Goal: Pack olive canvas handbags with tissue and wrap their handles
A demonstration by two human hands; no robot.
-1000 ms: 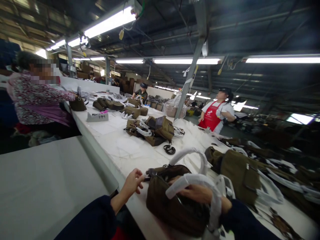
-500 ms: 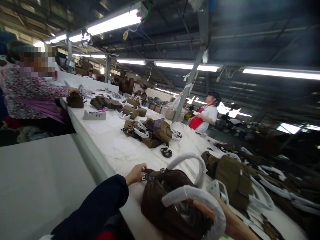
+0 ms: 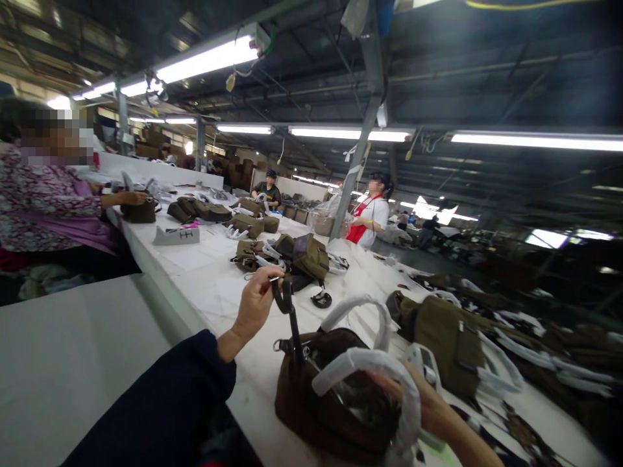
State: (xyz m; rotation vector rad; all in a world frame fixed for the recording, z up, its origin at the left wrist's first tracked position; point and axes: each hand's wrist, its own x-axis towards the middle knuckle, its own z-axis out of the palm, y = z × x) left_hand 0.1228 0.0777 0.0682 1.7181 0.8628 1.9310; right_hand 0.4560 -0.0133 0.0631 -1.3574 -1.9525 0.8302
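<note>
A dark brown handbag [image 3: 316, 408] stands on the table in front of me, its top open. Two handles wrapped in white [image 3: 363, 366] arch over the opening. My left hand [image 3: 256, 303] pinches a dark strap [image 3: 292, 318] and holds its looped end up above the bag's left end. A metal ring [image 3: 281, 346] sits beside the strap's base. My right hand [image 3: 406, 389] reaches past the near handle at the bag's right side, fingers stretched towards the opening. Handle and bag hide part of these fingers.
Several olive bags [image 3: 450, 344] with wrapped handles lie to the right, more [image 3: 304, 256] further up the white table [image 3: 204, 279]. A grey box [image 3: 176, 235] stands near the left edge. A seated person [image 3: 53, 194] handles a bag at left. A slanted post [image 3: 357, 168] rises beyond.
My left hand has risen from the bag's left end, pulling the strap upright. The right hand stays at the bag's right side. The view has shifted slightly.
</note>
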